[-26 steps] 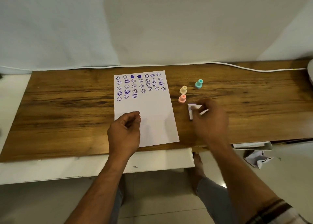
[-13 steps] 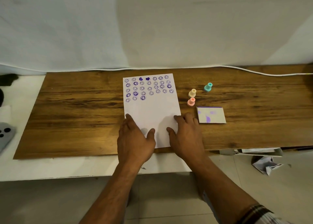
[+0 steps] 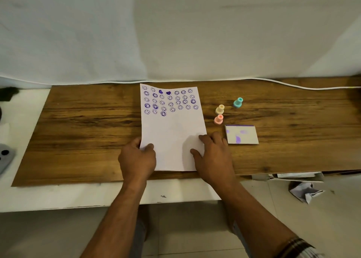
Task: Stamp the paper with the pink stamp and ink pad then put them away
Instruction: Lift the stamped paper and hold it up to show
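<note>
A white paper [image 3: 172,133] with rows of purple smiley stamps on its top half lies on the wooden board [image 3: 88,133]. My left hand [image 3: 137,160] grips its lower left edge, thumb on top, fingers under. My right hand [image 3: 214,156] rests on its lower right corner with fingers spread. The far end of the sheet curls up slightly. The pink stamp [image 3: 218,119] stands upright to the right of the paper. The closed ink pad [image 3: 241,134], white with purple smudges, lies just right of my right hand.
A yellow stamp [image 3: 220,109] and a teal stamp [image 3: 238,102] stand behind the pink one. A white cable [image 3: 293,85] runs along the board's back edge. Crumpled paper [image 3: 304,191] lies on the floor at right. A grey device [image 3: 5,156] sits at far left.
My right hand left the ink pad and moved onto the paper's lower right corner. My left hand went from flat on the sheet to gripping its left edge. The camera shifted.
</note>
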